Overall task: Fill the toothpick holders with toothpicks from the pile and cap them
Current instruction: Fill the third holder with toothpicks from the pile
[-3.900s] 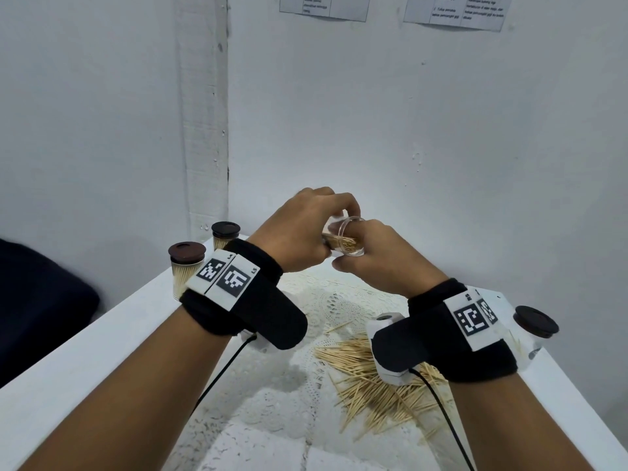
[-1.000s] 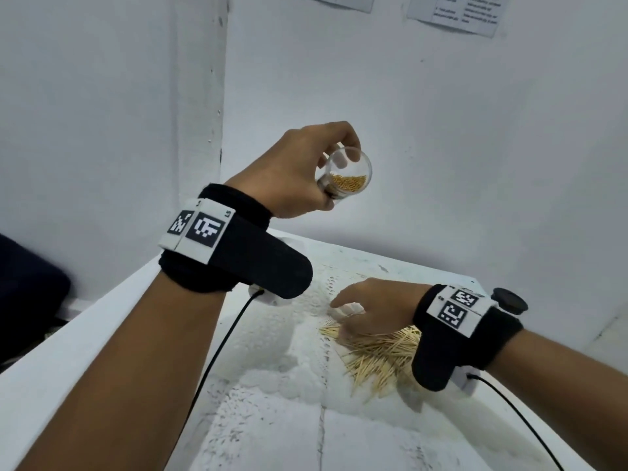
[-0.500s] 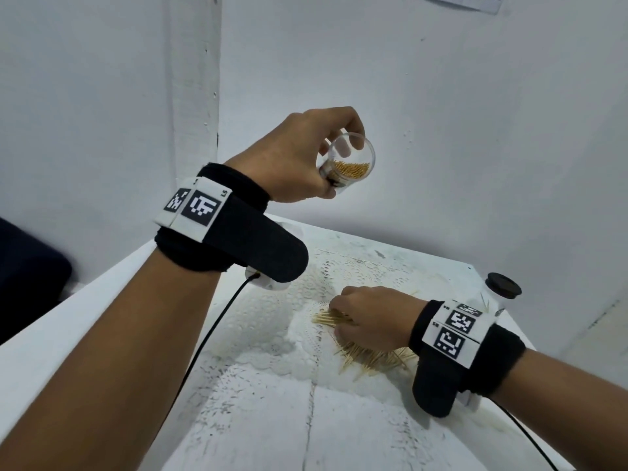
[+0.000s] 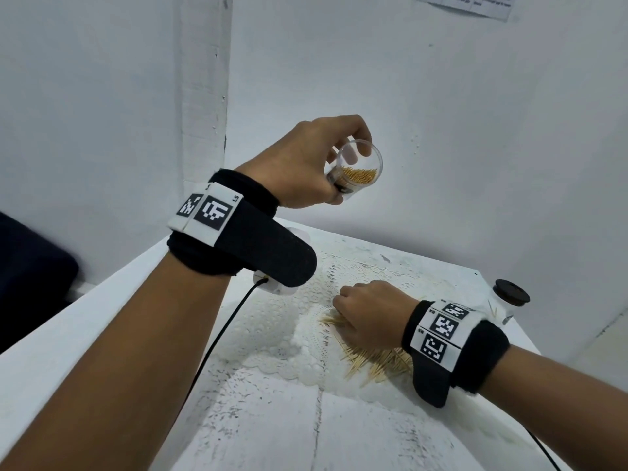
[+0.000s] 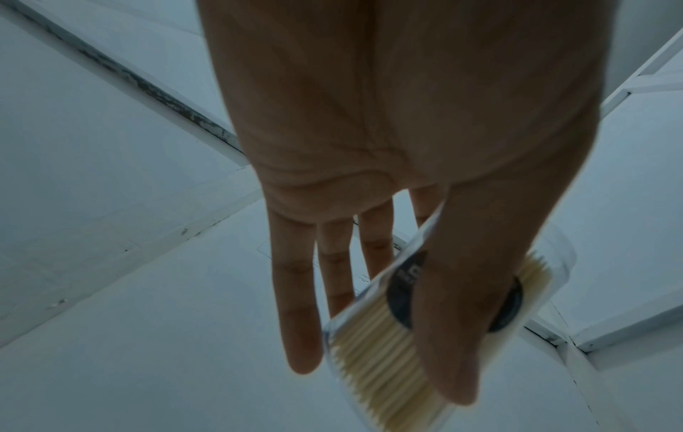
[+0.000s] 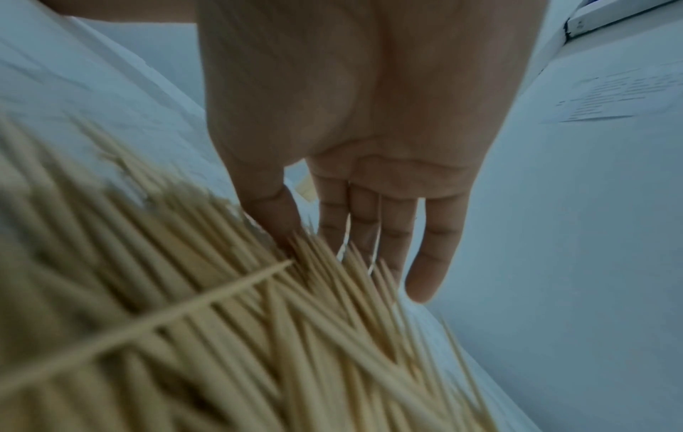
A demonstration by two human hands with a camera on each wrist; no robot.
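While the left hand (image 4: 306,168) holds the clear toothpick holder (image 4: 356,173) up off the table, tilted, mouth toward the camera, approx half full, the right hand (image 4: 368,317) sits on the toothpick pile (image 4: 373,360) w/ fingers spread in the sticks; can't tell if any are pinched yet. Best bet: gather a small aligned bundle, tips one way, then feed it in. Surface: white table (image 4: 258,423) w/ lace doily (image 4: 306,321); dark-capped holder (image 4: 509,295) at the right edge. White walls, posted paper (image 4: 465,3).
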